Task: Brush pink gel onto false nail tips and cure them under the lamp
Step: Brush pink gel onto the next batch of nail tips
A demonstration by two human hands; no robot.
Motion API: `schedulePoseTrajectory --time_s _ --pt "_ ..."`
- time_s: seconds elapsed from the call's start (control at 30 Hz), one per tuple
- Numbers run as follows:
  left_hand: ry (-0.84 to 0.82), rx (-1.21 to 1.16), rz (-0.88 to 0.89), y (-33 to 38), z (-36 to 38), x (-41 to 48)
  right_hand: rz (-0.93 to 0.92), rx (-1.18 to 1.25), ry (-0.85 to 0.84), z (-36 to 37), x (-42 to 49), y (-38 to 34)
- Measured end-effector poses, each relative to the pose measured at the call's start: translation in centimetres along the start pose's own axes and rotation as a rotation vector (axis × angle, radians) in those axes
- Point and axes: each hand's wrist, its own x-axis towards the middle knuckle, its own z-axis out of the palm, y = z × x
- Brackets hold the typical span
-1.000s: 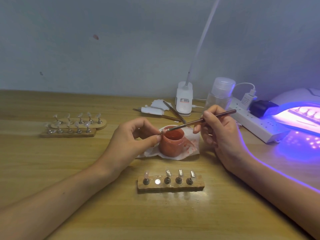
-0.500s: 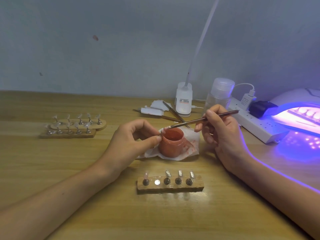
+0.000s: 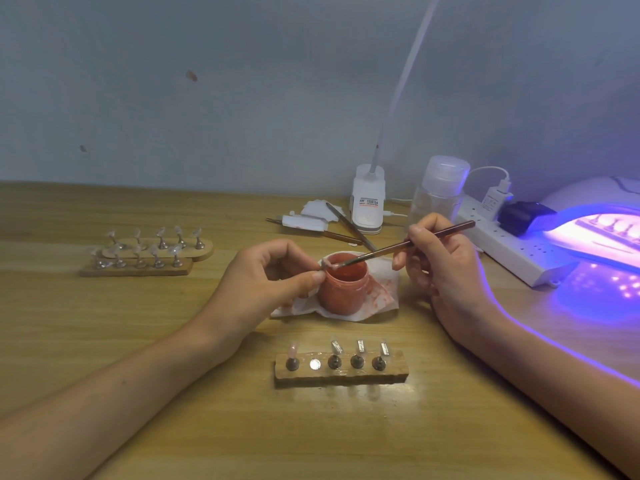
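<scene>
A wooden table (image 3: 173,427) runs up to a bare grey wall (image 3: 207,98), and I am working near its middle. My left hand (image 3: 266,278) pinches a nail tip (image 3: 327,263) between thumb and forefinger, just over the left rim of the open jar (image 3: 343,289) of pink gel. Whether I have it by its little stand or by the plastic itself I cannot tell. My right hand (image 3: 440,268) grips the brush (image 3: 408,244) like a pen, well up the shaft, with the bristles lying on the tip.

I judge the tip to be very light, thin and springy, slick once wet with gel, so it is best held low by its base or edges with the coated face left alone. The brush is stiff and light and needs only a gentle stroke.

The jar stands on a stained tissue (image 3: 384,289). Nearer to me is a wooden holder (image 3: 341,374) with four tips on pegs, the leftmost pink, and one bare metal disc where I take this tip to belong.

At far left two more racks (image 3: 145,251) carry clear tips. At right the lamp (image 3: 595,230) glows violet with tips inside, beside a power strip (image 3: 512,251).
</scene>
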Motion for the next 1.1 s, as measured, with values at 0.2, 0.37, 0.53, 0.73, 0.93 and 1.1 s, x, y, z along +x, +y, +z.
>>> schedulePoseTrajectory --time_s 0.2,0.37,0.53,0.73,0.93,1.1 --pt "-0.002 0.002 -0.002 0.03 0.01 0.02 -0.041 0.014 -0.054 0.01 -0.04 -0.05" --pt "-0.002 0.0 -0.003 0.11 0.08 0.1 -0.004 0.012 0.02 -0.11 0.05 -0.03" --pt "0.0 -0.014 -0.003 0.14 0.08 0.0 -0.033 0.007 -0.056 0.06 -0.07 -0.06" --pt "-0.002 -0.015 -0.007 0.11 0.09 -0.04 -0.009 0.023 0.016 -0.11 0.0 -0.07" --pt "-0.003 -0.021 -0.016 0.25 0.09 -0.05 -0.003 -0.006 -0.028 0.16 -0.03 -0.14" --pt "-0.011 -0.018 -0.014 0.19 0.0 -0.03 -0.017 0.03 0.001 -0.12 -0.05 -0.11"
